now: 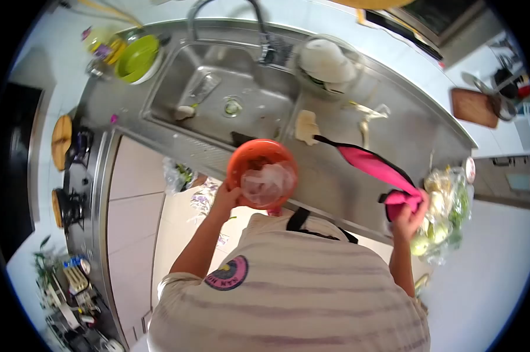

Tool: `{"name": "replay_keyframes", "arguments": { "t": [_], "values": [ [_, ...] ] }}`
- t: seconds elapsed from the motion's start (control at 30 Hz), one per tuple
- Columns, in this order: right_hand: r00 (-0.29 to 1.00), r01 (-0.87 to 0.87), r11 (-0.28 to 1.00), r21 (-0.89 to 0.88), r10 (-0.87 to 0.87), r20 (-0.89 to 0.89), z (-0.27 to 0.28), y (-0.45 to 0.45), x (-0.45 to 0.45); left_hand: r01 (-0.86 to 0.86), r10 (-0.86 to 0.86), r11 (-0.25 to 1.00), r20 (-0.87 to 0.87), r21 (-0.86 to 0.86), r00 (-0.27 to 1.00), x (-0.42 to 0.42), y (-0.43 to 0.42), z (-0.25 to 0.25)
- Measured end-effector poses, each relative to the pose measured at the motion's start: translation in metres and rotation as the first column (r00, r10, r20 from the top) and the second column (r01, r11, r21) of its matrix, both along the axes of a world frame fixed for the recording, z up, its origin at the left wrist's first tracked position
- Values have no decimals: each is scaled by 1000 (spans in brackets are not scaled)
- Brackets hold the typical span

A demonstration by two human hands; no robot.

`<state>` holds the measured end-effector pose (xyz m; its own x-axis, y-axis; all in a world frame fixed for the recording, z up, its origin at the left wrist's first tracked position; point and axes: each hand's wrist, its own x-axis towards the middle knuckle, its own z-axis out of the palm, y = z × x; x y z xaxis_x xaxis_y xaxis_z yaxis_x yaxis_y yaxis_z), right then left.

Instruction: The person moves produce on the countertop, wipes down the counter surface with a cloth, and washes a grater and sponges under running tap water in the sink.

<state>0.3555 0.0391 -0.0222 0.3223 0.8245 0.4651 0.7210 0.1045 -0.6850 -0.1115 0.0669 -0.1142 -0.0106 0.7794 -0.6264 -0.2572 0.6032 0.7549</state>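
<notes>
My left hand (225,200) grips the rim of an orange plastic bowl (234,167) at the counter's front edge. Inside it lies a crumpled clear plastic bag (271,183) over something brownish that I cannot make out. At the right, my right hand (414,214) is closed on a bunched pink cloth with black edging (373,162). A long strip of that cloth stretches left across the counter, its black end near a beige rag (306,127). Clear bags of vegetables (444,214) are just right of my right hand.
Behind the bowl is a steel sink (153,105) with a curved faucet (265,44). Stacked white bowls (329,61) stand beside it; peelings (367,114) lie on the counter (335,188). Green bowls (137,58) and an oil bottle (104,48) occupy the left corner. A wooden board (473,107) is far right.
</notes>
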Motion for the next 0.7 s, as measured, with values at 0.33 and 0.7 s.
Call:
{"name": "replay_keyframes", "arguments": {
  "t": [0.33, 0.7],
  "values": [
    [996, -82, 994, 71, 84, -22, 33, 18, -13, 48, -50, 998, -51, -32, 997, -7, 0, 13],
    [930, -271, 958, 89, 285, -233, 44, 47, -2, -46, 41, 998, -95, -52, 995, -26, -14, 14]
  ]
}}
